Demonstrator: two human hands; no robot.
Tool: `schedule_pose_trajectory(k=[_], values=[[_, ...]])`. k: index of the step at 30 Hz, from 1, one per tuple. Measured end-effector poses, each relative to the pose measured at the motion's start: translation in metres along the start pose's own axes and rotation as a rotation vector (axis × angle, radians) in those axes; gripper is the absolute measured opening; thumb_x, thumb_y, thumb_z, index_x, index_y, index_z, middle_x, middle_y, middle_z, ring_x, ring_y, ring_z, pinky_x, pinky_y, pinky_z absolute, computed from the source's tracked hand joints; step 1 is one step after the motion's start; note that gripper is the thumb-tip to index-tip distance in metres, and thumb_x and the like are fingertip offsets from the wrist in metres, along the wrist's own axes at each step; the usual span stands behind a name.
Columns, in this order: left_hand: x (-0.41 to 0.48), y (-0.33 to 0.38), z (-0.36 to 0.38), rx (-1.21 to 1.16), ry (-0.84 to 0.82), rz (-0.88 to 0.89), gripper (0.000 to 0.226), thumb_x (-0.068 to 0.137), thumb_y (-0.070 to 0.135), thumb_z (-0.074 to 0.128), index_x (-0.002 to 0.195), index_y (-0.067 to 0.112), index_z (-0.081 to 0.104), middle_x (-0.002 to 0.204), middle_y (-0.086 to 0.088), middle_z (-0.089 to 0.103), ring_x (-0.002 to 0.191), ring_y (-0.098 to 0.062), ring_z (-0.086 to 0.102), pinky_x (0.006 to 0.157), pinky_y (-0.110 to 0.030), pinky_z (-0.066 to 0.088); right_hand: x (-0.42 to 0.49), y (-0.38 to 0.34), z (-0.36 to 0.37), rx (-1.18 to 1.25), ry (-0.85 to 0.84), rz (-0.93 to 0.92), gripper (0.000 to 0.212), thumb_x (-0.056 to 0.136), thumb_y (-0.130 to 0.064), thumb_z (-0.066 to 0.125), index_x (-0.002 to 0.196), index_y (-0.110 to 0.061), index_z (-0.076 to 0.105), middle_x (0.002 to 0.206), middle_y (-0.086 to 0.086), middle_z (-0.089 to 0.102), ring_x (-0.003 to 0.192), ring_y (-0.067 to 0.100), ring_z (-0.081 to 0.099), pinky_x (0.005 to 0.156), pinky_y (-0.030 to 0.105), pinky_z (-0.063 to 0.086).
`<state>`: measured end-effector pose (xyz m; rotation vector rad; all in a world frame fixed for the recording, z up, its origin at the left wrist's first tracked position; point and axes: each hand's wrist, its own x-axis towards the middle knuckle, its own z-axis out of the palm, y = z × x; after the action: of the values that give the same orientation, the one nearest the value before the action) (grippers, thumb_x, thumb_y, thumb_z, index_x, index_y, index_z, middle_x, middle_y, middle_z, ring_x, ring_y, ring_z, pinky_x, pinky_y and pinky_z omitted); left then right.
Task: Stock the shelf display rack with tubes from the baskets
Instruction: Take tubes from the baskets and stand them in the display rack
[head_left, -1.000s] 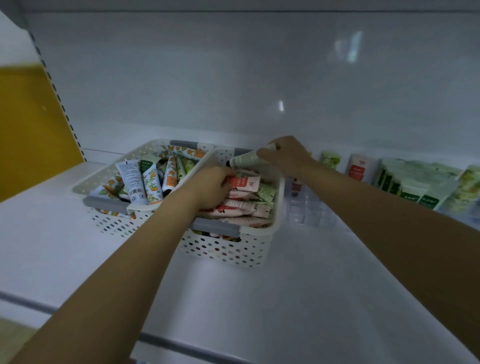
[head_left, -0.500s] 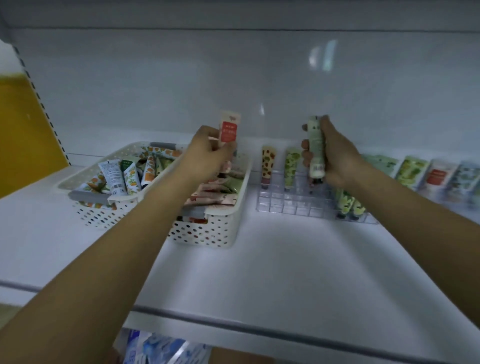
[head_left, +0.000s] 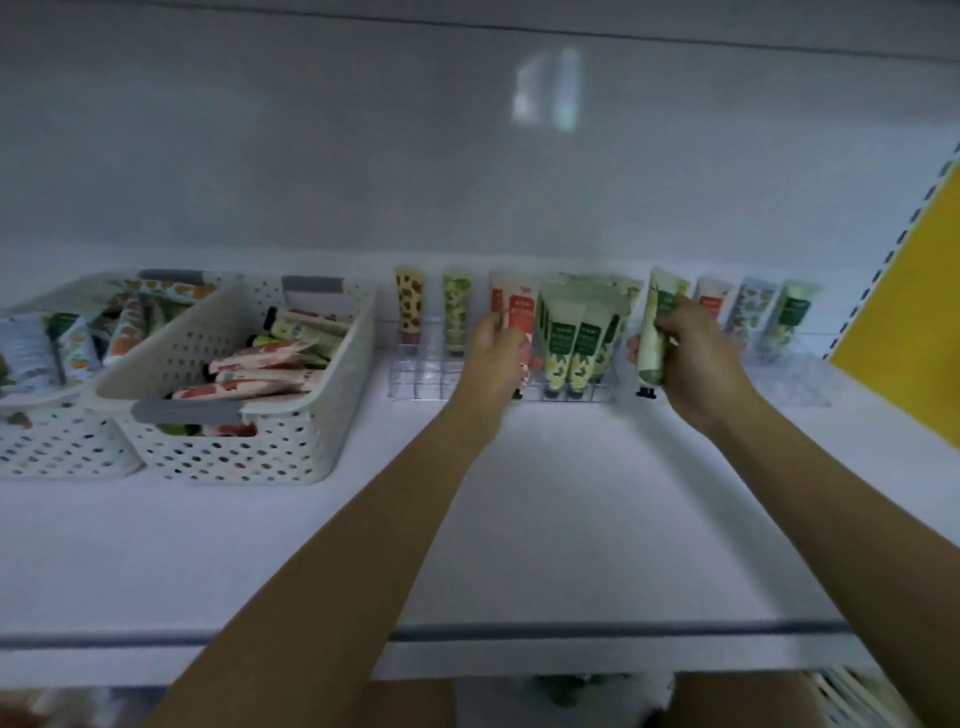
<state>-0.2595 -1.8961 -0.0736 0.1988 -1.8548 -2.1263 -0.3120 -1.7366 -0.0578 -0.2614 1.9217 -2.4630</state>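
Head view, centre of frame: your left hand (head_left: 496, 347) grips a red-labelled tube (head_left: 521, 313) and your right hand (head_left: 698, 356) a pale green tube (head_left: 654, 338), both upright and cap-down, likely so they drop straight into the clear rack (head_left: 415, 382) right of the baskets (head_left: 291, 447).

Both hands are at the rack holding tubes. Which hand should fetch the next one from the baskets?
Left, probably. The left hand, holding the red-labelled tube, is on the side nearer the baskets. The right hand grips a pale green tube farther right, beyond the standing tubes.
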Motion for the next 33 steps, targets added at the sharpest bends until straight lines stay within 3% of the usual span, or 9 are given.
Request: schedule_pose_trajectory(k=[4, 6, 12, 14, 17, 19, 24, 29, 33], values=[[0.008, -0.023, 0.006, -0.029, 0.037, 0.0, 0.023, 0.093, 0.002, 0.041, 0.112, 0.001, 0.054, 0.072, 0.0, 0.05, 0.054, -0.005, 0.045, 0.053, -0.017, 0.036, 0.012, 0.021, -0.025, -0.089, 0.123, -0.079, 0.028, 0.091, -0.001, 0.048, 0.117, -0.009, 0.045, 0.081, 0.007, 0.052, 0.069, 0.017, 0.054, 0.059, 0.028, 0.043], [0.013, -0.03, 0.007, -0.061, 0.055, 0.021, 0.027, 0.093, 0.003, 0.044, 0.118, 0.003, 0.053, 0.08, 0.001, 0.053, 0.058, -0.003, 0.048, 0.052, -0.011, 0.04, 0.02, 0.027, -0.027, -0.127, 0.147, -0.126, 0.022, 0.089, 0.0, 0.052, 0.111, 0.0, 0.054, 0.079, 0.009, 0.051, 0.066, 0.016, 0.054, 0.061, 0.029, 0.044], [0.026, -0.055, -0.001, -0.126, 0.084, 0.043, 0.033, 0.093, 0.007, 0.048, 0.126, 0.001, 0.049, 0.091, -0.002, 0.056, 0.055, 0.005, 0.054, 0.053, -0.01, 0.044, 0.031, 0.049, -0.017, 0.007, 0.164, -0.095, 0.022, 0.09, -0.001, 0.052, 0.082, -0.021, 0.048, 0.062, -0.012, 0.048, 0.06, -0.002, 0.056, 0.07, 0.019, 0.045], [0.03, -0.059, -0.003, -0.144, 0.052, 0.046, 0.034, 0.093, 0.006, 0.046, 0.126, -0.004, 0.047, 0.081, 0.0, 0.055, 0.055, 0.002, 0.054, 0.054, -0.013, 0.045, 0.035, 0.057, -0.015, -0.017, 0.17, -0.12, 0.019, 0.09, -0.003, 0.055, 0.1, -0.018, 0.052, 0.082, -0.011, 0.059, 0.08, 0.001, 0.06, 0.083, 0.024, 0.047], [0.03, -0.063, 0.001, -0.139, 0.03, 0.057, 0.032, 0.094, 0.006, 0.045, 0.124, -0.006, 0.048, 0.08, -0.002, 0.057, 0.057, 0.0, 0.055, 0.055, -0.014, 0.046, 0.033, 0.058, -0.01, -0.178, 0.191, -0.163, 0.048, 0.088, -0.01, 0.061, 0.132, -0.007, 0.042, 0.121, 0.004, 0.052, 0.113, 0.018, 0.053, 0.098, 0.033, 0.045], [0.029, -0.066, 0.005, -0.129, 0.011, 0.058, 0.031, 0.094, 0.007, 0.047, 0.124, -0.001, 0.051, 0.09, -0.005, 0.061, 0.066, -0.004, 0.057, 0.058, -0.015, 0.047, 0.035, 0.061, -0.01, -0.286, 0.188, -0.228, 0.045, 0.088, -0.011, 0.061, 0.129, -0.006, 0.044, 0.118, 0.006, 0.053, 0.11, 0.021, 0.053, 0.096, 0.031, 0.047], [0.03, -0.068, 0.006, -0.141, 0.022, 0.052, 0.029, 0.094, 0.008, 0.049, 0.123, 0.005, 0.054, 0.11, -0.016, 0.063, 0.08, -0.011, 0.06, 0.061, -0.015, 0.048, 0.035, 0.064, -0.011, -0.556, 0.17, -0.391, 0.043, 0.088, -0.01, 0.06, 0.128, -0.003, 0.045, 0.107, -0.001, 0.052, 0.093, 0.007, 0.05, 0.071, -0.004, 0.038], [0.025, -0.068, 0.003, -0.136, 0.023, 0.065, 0.028, 0.094, 0.009, 0.049, 0.122, 0.008, 0.054, 0.108, -0.012, 0.064, 0.077, -0.009, 0.06, 0.062, -0.015, 0.048, 0.033, 0.067, -0.01, -0.641, 0.143, -0.413, 0.039, 0.088, -0.014, 0.061, 0.123, -0.004, 0.05, 0.104, -0.004, 0.055, 0.089, 0.007, 0.053, 0.071, 0.001, 0.041], [0.021, -0.065, 0.003, -0.137, 0.026, 0.051, 0.029, 0.093, 0.008, 0.05, 0.122, 0.01, 0.055, 0.105, -0.005, 0.065, 0.077, -0.005, 0.061, 0.06, -0.013, 0.048, 0.031, 0.068, -0.012, -0.653, 0.194, -0.37, 0.043, 0.087, -0.018, 0.063, 0.124, -0.004, 0.048, 0.1, -0.003, 0.055, 0.09, 0.01, 0.052, 0.078, 0.019, 0.042]])
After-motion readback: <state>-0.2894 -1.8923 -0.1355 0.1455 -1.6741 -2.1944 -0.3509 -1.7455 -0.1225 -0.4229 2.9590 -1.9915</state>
